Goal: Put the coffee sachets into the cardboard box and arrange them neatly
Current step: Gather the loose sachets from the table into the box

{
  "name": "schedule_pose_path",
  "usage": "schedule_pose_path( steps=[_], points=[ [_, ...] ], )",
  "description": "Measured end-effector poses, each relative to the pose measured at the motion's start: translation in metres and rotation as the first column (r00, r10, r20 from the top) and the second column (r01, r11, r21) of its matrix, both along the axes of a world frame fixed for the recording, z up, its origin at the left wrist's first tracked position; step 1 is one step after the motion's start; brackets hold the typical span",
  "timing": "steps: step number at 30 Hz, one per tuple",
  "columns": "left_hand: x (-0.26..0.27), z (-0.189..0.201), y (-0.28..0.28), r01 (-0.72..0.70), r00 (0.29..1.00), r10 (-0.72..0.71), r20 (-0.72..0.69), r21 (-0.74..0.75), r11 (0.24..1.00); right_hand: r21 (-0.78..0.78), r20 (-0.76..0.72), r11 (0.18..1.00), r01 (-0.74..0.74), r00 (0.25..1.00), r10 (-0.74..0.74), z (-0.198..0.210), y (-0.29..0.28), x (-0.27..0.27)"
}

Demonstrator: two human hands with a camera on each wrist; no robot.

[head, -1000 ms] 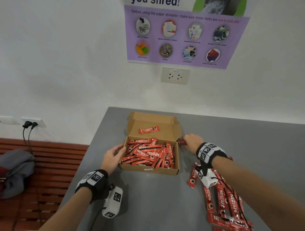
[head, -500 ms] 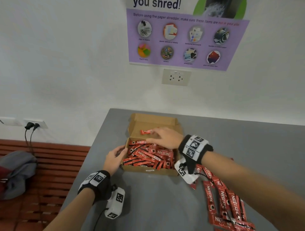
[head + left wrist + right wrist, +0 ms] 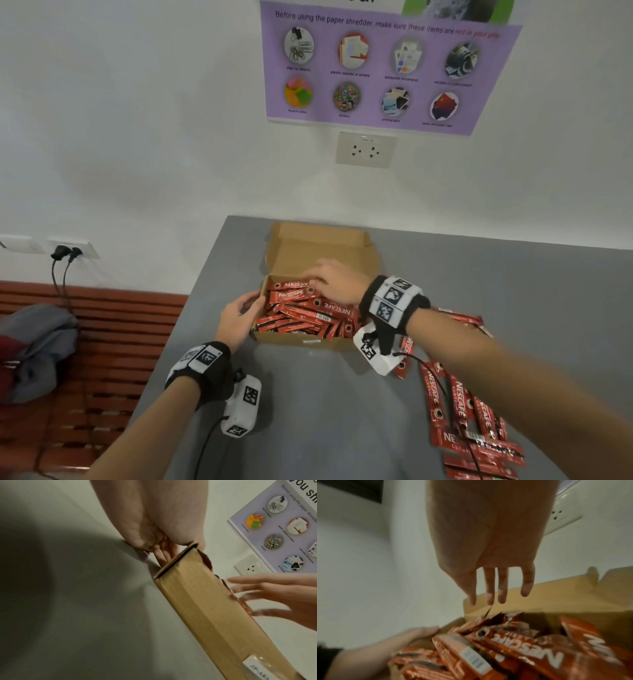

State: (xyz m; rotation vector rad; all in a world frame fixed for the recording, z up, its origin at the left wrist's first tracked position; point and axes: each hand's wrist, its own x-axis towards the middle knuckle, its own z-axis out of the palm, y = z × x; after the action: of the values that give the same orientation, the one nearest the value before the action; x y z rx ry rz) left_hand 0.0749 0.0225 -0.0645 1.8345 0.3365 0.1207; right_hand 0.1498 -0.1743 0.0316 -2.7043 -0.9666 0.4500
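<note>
The open cardboard box stands on the grey table, its lid folded back and bare. Red Nescafe sachets fill it in a loose, crossed heap. My right hand reaches over the back of the box, its straight, spread fingers touching the topmost sachets. It holds nothing. My left hand holds the box's left wall, thumb at the rim and fingers outside. More loose sachets lie on the table under my right forearm.
The table's left edge runs close to the box; below it is a slatted wooden bench with a grey bundle of cloth. A wall with a socket and a purple poster rises just behind the table.
My right hand came from the box's right side, reached the lone sachet on the lid and drew it down among the others. The left hand stayed on the box.
</note>
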Motion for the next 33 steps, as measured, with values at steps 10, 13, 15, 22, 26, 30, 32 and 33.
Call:
schedule_pose_path(
  steps=[10,13,15,22,26,30,32,33],
  points=[
    [-0.001,0.001,-0.001,0.007,1.0,-0.007,0.006,-0.023,1.0,-0.053,-0.108,0.682,0.729,0.675,-0.73,-0.028,-0.217,-0.073],
    [-0.001,0.001,-0.002,-0.007,1.0,0.007,0.017,-0.011,1.0,-0.127,-0.171,0.662,0.739,0.641,-0.748,-0.04,-0.239,-0.121],
    [-0.001,0.003,-0.003,-0.011,1.0,0.011,0.022,0.002,1.0,-0.2,-0.151,0.657,0.726,0.64,-0.753,-0.049,-0.229,-0.135],
    [-0.003,0.005,-0.006,0.001,1.0,-0.001,0.028,0.02,1.0,-0.179,0.078,0.714,0.677,0.733,-0.676,-0.077,-0.167,-0.102],
    [-0.003,0.005,-0.005,0.004,1.0,-0.005,0.026,0.015,1.0,-0.043,0.095,0.766,0.642,0.765,-0.636,-0.082,-0.149,-0.087],
    [-0.003,0.005,-0.005,0.009,1.0,-0.01,0.026,0.028,1.0,0.02,0.102,0.815,0.579,0.81,-0.578,-0.084,-0.142,-0.079],
    [-0.003,0.004,-0.004,0.005,0.999,-0.006,0.032,0.03,1.0,0.03,0.079,0.834,0.551,0.83,-0.552,-0.079,-0.14,-0.076],
    [-0.003,0.004,-0.004,0.007,0.999,-0.008,0.032,0.03,1.0,0.039,0.061,0.839,0.543,0.837,-0.544,-0.074,-0.14,-0.074]
  ],
)
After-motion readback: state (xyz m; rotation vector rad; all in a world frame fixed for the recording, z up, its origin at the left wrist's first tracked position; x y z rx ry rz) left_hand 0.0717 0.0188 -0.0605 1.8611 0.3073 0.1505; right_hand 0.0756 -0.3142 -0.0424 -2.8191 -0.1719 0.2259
